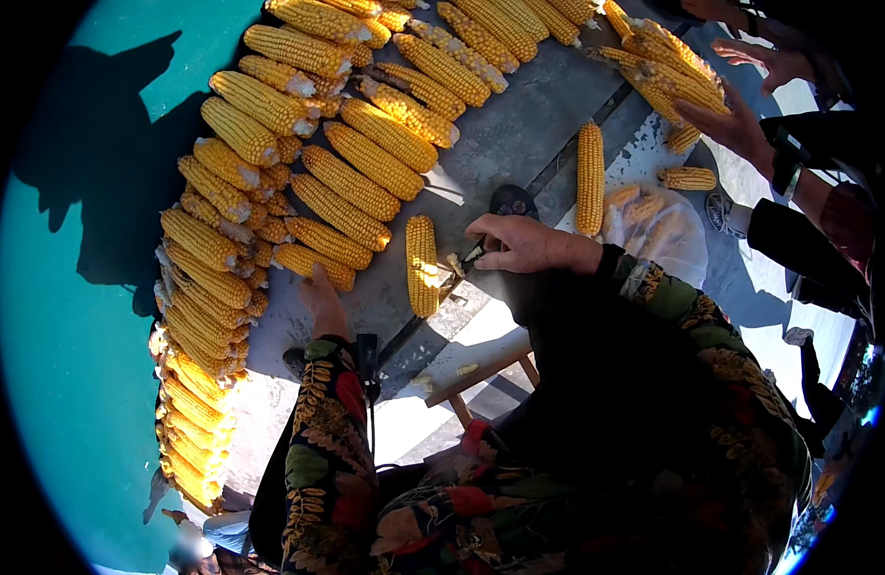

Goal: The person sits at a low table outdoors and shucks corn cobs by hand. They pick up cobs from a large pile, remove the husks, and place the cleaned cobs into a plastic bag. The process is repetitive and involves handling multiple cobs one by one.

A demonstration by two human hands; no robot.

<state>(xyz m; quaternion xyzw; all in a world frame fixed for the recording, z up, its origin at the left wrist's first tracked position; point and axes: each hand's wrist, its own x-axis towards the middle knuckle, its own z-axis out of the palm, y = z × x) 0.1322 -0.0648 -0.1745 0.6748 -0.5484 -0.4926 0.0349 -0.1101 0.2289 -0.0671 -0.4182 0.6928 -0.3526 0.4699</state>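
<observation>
My left hand point(324, 307) is at the nearest yellow corn cob point(306, 263) of a neat row, one digit lying over the cob's lower edge. The other fingers are partly hidden, so a firm grip cannot be made out. Beyond it, more bare cobs point(352, 183) lie side by side on the grey floor. To the right, my right hand point(518, 244) hangs with curled fingers and a gap between thumb and forefinger, holding nothing visible. Between my hands lies a single cob point(422, 266). Another loose cob point(590, 180) is beyond my right wrist.
A long stacked bank of cobs point(212, 273) curves along a teal surface point(76, 374) on the left. A translucent plastic bag point(661, 230) holding pale contents is at right. Another person's hands point(730, 122) are by a cob heap point(661, 68). A wooden stool point(478, 374) stands near me.
</observation>
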